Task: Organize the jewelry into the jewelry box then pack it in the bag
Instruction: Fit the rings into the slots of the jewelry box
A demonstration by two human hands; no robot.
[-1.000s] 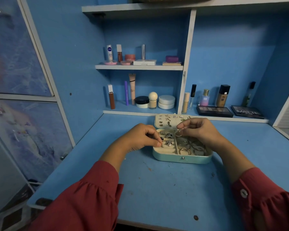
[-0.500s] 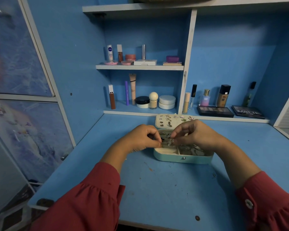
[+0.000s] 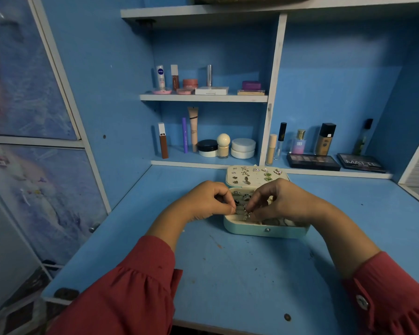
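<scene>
Currently both hands meet over the left half of the open box (image 3: 266, 232), which sits mid-surface (image 3: 228, 274). Right hand (image 3: 279, 200) has its grip pinched on a small silver piece (image 3: 247, 215), just above the box's front-left compartment; drop is straight down. Left hand (image 3: 207, 201), fingers curled together beside it, is equally near; what it pinches, cannot tell. Earrings (image 3: 254, 175) sit on the lid. No bag seen.

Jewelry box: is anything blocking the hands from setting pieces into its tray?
Nothing visible does. The jewelry box lies open on the desk, and both the left hand and right hand are over its tray with fingertips among the pieces.
</scene>
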